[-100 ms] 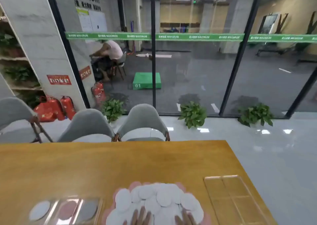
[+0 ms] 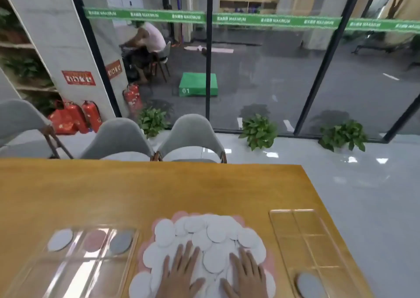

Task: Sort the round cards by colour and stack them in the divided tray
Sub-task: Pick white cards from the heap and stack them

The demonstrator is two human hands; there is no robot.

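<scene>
A heap of white round cards (image 2: 204, 236) with pink ones showing at its rim lies on the wooden table (image 2: 113, 188) near the front edge. My left hand (image 2: 181, 272) and my right hand (image 2: 246, 275) both lie flat on the heap, fingers spread and straight. Left of the heap stands a clear divided tray (image 2: 68, 266) holding a pale lilac card (image 2: 60, 239), a pink card (image 2: 94, 241) and a grey card (image 2: 120, 242) in its far compartments. To the right is a second clear divided tray (image 2: 302, 236) with one grey-blue card (image 2: 310, 285) in a near compartment.
Grey chairs (image 2: 193, 136) are pushed against the table's far side. The table's right edge runs just beyond the right tray, with glossy floor past it. Potted plants (image 2: 259, 130) and a glass wall stand behind.
The view has tilted down, so more of both hands, the heap and the trays shows. My hands stay flat on the cards.
</scene>
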